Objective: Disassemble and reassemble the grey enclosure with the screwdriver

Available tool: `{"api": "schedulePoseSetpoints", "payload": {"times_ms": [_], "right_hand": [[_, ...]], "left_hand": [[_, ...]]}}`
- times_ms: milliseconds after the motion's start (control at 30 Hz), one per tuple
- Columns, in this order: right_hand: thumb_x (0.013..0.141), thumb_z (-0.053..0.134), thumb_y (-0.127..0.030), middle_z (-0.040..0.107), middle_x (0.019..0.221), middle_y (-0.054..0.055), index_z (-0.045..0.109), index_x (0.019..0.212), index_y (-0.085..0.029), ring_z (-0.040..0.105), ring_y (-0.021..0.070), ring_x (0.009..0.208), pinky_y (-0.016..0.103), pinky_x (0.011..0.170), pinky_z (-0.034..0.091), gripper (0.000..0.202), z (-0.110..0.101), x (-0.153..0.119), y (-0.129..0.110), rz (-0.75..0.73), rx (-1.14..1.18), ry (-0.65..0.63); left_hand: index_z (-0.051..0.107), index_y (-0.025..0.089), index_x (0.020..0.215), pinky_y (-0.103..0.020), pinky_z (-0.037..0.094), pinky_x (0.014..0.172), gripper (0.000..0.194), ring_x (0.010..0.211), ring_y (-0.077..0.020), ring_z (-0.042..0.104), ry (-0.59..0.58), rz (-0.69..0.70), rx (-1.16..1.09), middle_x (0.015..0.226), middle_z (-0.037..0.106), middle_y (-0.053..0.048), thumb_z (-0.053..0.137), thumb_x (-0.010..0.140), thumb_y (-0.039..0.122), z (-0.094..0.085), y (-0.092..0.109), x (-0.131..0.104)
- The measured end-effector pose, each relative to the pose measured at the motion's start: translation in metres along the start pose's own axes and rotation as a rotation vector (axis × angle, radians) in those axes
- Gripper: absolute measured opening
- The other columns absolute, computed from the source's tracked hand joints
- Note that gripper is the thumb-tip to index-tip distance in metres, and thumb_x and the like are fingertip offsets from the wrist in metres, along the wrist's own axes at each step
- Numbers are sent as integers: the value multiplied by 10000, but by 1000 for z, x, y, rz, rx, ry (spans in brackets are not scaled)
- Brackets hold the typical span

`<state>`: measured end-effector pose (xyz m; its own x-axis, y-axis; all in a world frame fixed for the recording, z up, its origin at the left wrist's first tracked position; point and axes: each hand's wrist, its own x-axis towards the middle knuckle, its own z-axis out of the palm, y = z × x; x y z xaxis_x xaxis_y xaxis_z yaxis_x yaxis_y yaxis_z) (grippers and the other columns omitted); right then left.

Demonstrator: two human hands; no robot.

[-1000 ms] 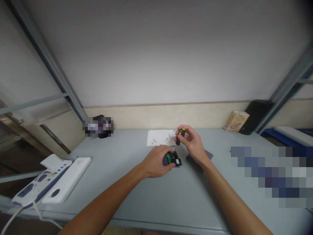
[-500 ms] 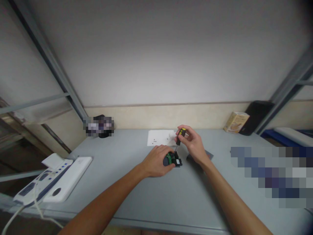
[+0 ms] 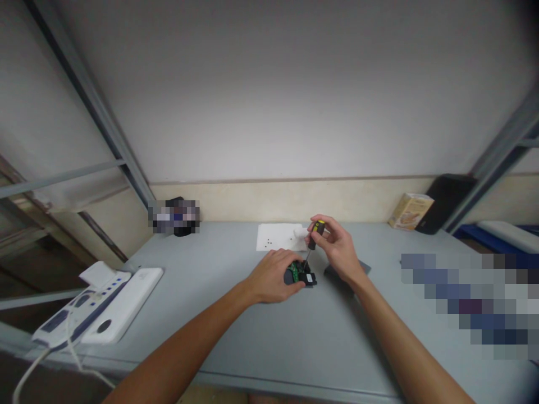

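My left hand is closed around a small black device with a green circuit board, pressing it on the grey table. Its exact kind I cannot make out. In my right hand is a black-and-yellow screwdriver, tilted, gripped by thumb and fingers. The screwdriver's shaft points down at the board, and its tip is too small to see clearly. Behind the device lies a white sheet of paper with several tiny dark pieces on it, perhaps screws. A dark flat panel sits partly hidden under my right wrist.
A white power strip and a white power bank-like slab lie at the left with cables. At the back right, a yellow box stands beside a black case. Blurred items occupy both sides.
The whole view has shifted slightly, with everything a little further right. Both hands keep their grips, and the screwdriver stays at the circuit board.
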<state>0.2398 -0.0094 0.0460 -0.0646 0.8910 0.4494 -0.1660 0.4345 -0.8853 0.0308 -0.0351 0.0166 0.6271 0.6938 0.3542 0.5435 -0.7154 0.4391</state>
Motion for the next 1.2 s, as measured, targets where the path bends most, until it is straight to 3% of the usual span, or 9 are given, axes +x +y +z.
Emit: {"api": "schedulePoseSetpoints", "payload": {"times_ms": [833,1200], "right_hand": [[859,786,-368,622,941,-3,641,1114,-269,684,156,756,311,725,574,311,2,-1,-3,3,-6,-17],[845,800,-380,630,951,3,635,1092,-267,685,157,770,309,723,582,317,4,0,-4,-12,-19,-10]], "left_hand": [[579,245,1178,-410,455,996,413,1119,-265,618,11,6,-4,1181,688,-46,777,845,387,0,0,0],[587,249,1117,-412,463,994,270,1108,-258,612,-6,7,-13,1154,684,-49,713,894,335,-3,2,0]]}}
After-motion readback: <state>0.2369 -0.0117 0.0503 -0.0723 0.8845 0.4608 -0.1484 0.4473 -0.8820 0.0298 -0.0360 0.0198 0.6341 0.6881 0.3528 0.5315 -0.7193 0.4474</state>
